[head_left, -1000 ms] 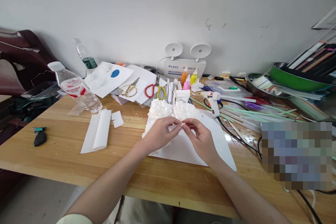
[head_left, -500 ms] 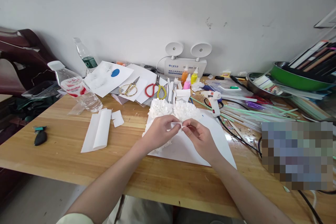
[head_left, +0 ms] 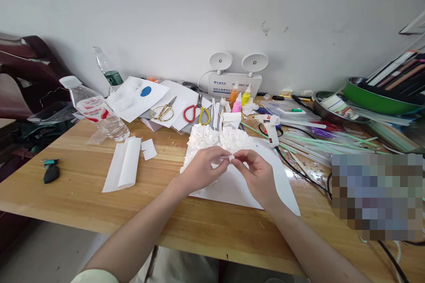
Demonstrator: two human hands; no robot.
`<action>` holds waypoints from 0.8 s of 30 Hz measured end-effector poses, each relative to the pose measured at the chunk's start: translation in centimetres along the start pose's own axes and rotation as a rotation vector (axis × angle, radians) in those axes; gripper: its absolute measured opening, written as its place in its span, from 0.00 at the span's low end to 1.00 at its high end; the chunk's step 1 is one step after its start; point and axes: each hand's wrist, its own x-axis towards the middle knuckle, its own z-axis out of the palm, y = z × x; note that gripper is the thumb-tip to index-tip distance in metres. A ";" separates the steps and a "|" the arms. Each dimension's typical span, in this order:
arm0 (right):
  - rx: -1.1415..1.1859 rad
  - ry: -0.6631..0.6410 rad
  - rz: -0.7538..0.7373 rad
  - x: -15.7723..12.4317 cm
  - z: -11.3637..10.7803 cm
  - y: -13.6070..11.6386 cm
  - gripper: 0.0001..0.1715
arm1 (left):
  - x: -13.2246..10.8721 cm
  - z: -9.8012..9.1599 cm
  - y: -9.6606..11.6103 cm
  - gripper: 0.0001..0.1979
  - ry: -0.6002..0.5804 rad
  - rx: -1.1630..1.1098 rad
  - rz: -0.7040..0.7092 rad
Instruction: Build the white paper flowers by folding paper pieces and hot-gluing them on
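Between my two hands is a small rolled strip of white paper [head_left: 231, 158]. My left hand [head_left: 206, 166] pinches its left end with thumb and forefinger. At its other end my right hand [head_left: 254, 171] is closed on the roll with the fingertips. Just beyond my hands lie ruffled white paper pieces [head_left: 235, 138], crowded together on a large white sheet [head_left: 229, 192]. My left hand partly covers this ruffled mass.
A white hot glue gun [head_left: 271, 130] stands right of the sheet, its black cord trailing right. Scissors [head_left: 164, 111] and pliers [head_left: 198, 112] lie behind. Folded paper [head_left: 124, 163] and a water bottle [head_left: 99, 112] are at left. Thin sticks [head_left: 310, 146] clutter the right.
The paper strip's right end looks more tightly rolled between my fingertips. My right hand has turned slightly; both hands stay in nearly the same place.
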 end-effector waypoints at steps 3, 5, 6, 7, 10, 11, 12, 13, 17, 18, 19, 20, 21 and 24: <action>-0.005 0.011 0.002 0.0 0.1 0.1 0.09 | 0.0 0.0 0.0 0.08 -0.009 0.012 0.011; -0.012 0.012 0.004 0.0 0.2 0.0 0.08 | 0.0 0.1 0.1 0.09 -0.017 0.024 0.022; -0.016 0.016 0.003 -0.1 0.2 0.0 0.08 | 0.0 0.1 0.1 0.09 -0.019 0.028 0.029; -0.021 0.019 0.000 -0.1 0.2 0.0 0.08 | 0.0 0.1 0.1 0.09 -0.019 0.031 0.036; -0.026 0.028 0.006 0.0 0.2 0.1 0.11 | 0.0 0.3 0.1 0.11 -0.004 0.040 0.055; -0.025 0.024 0.013 0.0 0.2 0.1 0.12 | -0.1 0.3 0.1 0.13 0.007 0.050 0.056; -0.025 0.012 0.024 0.0 0.2 0.1 0.13 | -0.1 0.4 0.1 0.15 0.019 0.065 0.054; -0.027 -0.006 0.034 0.0 0.1 0.1 0.13 | -0.2 0.4 0.0 0.17 0.029 0.084 0.051; -0.024 -0.049 0.048 0.1 0.0 0.0 0.10 | -0.3 0.4 -0.1 0.19 0.028 0.148 0.052; -0.015 -0.045 0.043 0.2 0.0 -0.1 0.09 | -0.3 0.4 -0.1 0.19 0.031 0.147 0.047; -0.002 -0.038 0.038 0.2 -0.1 -0.1 0.08 | -0.3 0.3 0.0 0.20 0.039 0.138 0.037; 0.011 -0.034 0.033 0.2 -0.1 -0.2 0.08 | -0.2 0.3 0.0 0.19 0.049 0.122 0.020; 0.023 -0.034 0.031 0.2 -0.1 -0.2 0.08 | -0.2 0.2 0.1 0.17 0.058 0.102 0.001; 0.055 -0.052 0.044 0.2 -0.2 -0.4 0.08 | 0.0 0.0 0.2 0.09 0.075 0.056 -0.054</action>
